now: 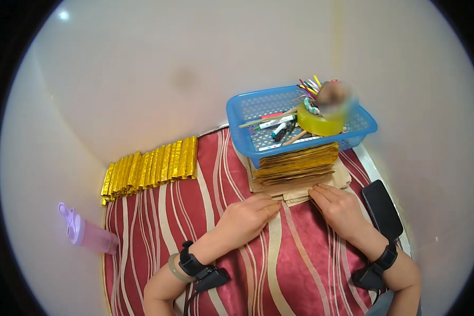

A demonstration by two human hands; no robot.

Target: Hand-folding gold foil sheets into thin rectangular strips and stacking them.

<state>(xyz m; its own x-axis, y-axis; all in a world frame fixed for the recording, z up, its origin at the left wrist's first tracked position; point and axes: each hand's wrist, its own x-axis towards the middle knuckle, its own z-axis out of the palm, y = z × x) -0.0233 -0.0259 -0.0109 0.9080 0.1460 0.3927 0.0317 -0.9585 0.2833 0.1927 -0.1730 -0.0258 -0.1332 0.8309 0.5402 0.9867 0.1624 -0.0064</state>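
Note:
A stack of beige paper sheets (295, 193) lies on the cloth in front of me, with a thick pile of gold-faced paper (298, 164) on top. My left hand (247, 217) is curled at the near left edge of the sheets, its fingers closed on that edge. At the near right edge, my right hand (340, 209) has its fingers together, pinching the sheets; its thumb is mostly hidden. Both wrists bear black straps with small devices.
Behind the pile sits a blue plastic basket (242, 138) with pens, sticks and a yellow tape roll (320, 124). Rolled gold paper pieces (151, 167) line up at the left, near a purple bottle (92, 235). A black phone (383, 209) lies right, on the striped red cloth (295, 263).

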